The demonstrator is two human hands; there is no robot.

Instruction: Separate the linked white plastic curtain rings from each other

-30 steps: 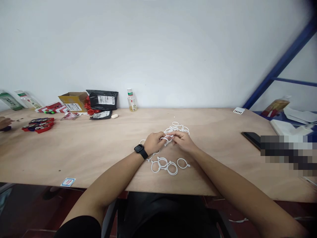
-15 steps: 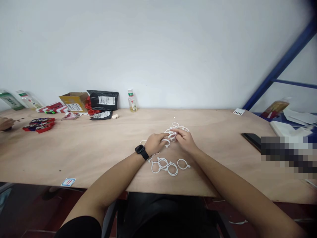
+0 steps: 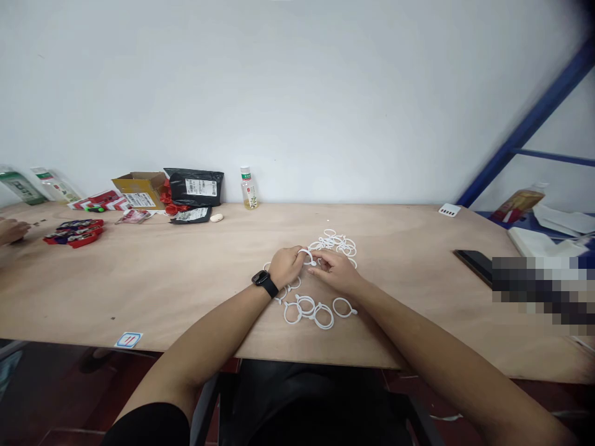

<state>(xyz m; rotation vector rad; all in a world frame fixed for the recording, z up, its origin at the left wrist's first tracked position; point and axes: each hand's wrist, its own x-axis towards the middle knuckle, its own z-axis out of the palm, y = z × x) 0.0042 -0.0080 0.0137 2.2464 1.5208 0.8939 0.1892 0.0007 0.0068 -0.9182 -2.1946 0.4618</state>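
Observation:
My left hand (image 3: 287, 266), with a black watch on the wrist, is closed on a white curtain ring (image 3: 305, 253) that has a small eyelet at its lower right. Close beside that ring is my right hand (image 3: 337, 270), its thumb and forefinger apart around the eyelet side. Whether they touch the ring I cannot tell. Behind the hands lies a heap of white rings (image 3: 346, 245). Several more rings (image 3: 324, 316) lie in front of my hands, and others lie partly hidden by my left hand and wrist.
A bottle (image 3: 249, 189), a black parcel (image 3: 198, 188) and an opened carton (image 3: 139, 191) stand along the wall. Red items (image 3: 77, 235) lie left, near another person's hand (image 3: 13, 230). At right are a white power strip (image 3: 449, 210) and a dark flat device (image 3: 471, 263).
My left hand has drawn slightly left with a ring, which now stands up at its fingertips. My right hand has come down and nearer me, its fingers spreading. More of the heap shows.

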